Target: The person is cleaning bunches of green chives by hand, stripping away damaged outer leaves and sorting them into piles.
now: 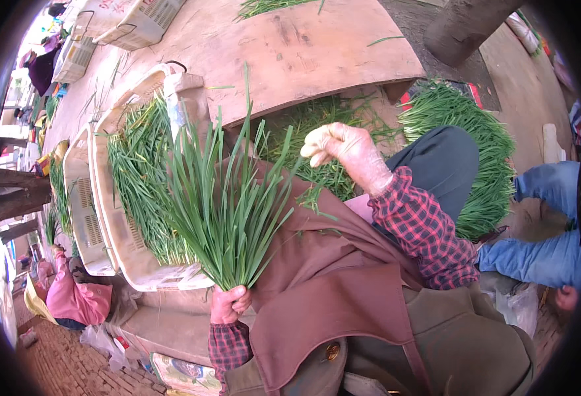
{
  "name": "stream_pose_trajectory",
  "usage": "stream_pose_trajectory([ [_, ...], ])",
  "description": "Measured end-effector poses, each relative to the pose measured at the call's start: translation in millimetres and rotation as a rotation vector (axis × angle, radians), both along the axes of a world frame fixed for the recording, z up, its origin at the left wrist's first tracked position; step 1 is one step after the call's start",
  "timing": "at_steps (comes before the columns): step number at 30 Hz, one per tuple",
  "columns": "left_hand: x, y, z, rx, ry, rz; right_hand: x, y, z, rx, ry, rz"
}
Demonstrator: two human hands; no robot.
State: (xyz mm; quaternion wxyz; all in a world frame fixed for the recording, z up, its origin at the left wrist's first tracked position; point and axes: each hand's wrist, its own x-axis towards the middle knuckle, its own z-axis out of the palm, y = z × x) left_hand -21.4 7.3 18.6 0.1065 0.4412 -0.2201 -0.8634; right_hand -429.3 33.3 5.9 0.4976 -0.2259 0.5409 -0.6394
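Note:
My left hand (pixel 230 303) is closed round the base of a bunch of garlic chives (pixel 227 211), whose long green leaves fan upward over my lap. My right hand (pixel 343 150), in a thin pale glove, is raised right of the leaf tips. Its fingers are curled and pressed together; whether anything small is between them is hidden. Beneath it, loose chive leaves (pixel 313 197) lie on the brown apron (pixel 323 244) across my lap. At my left stands a white plastic crate (pixel 146 274) holding many chives (pixel 135 165).
A low wooden board (pixel 297 49) stands ahead, with chive scraps (pixel 330 112) under its near edge. A large chive pile (pixel 465 145) lies right, beside my knee. Another crate (pixel 82 198) adjoins the first. A person in jeans (pixel 534 257) sits at right; one in pink (pixel 79 294) is at left.

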Motion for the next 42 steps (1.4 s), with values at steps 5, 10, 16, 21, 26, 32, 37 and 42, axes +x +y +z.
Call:
stream_pose_trajectory([
  [5, 0, 1, 0, 0.028, 0.012, -0.012, -10, 0, 15, 0.085, 0.252, 0.032],
  [10, 0, 0, -1, 0.019, 0.006, -0.087, -1, -9, 12, 0.316, 0.473, 0.305],
  [16, 5, 2, -2, 0.042, 0.051, -0.088, 3, -4, 6, 0.179, -0.034, 0.276],
  [21, 2, 3, 2, 0.073, 0.117, -0.072, 5, 0, 20, 0.255, -0.113, 0.209],
  [26, 16, 0, 0, 0.014, 0.082, -0.058, -24, 10, 27, 0.071, -0.434, 0.097],
  [32, 7, -17, 8, -0.100, 0.012, 0.081, -24, 28, 14, 0.280, -0.017, 0.149],
  [37, -61, -43, 43, -0.327, 0.037, -0.033, 45, 28, -46, -0.064, -0.093, 0.290],
  [42, -173, -58, 57, -0.590, -0.123, -0.140, 51, 11, 3, -0.352, -0.339, 0.259],
])
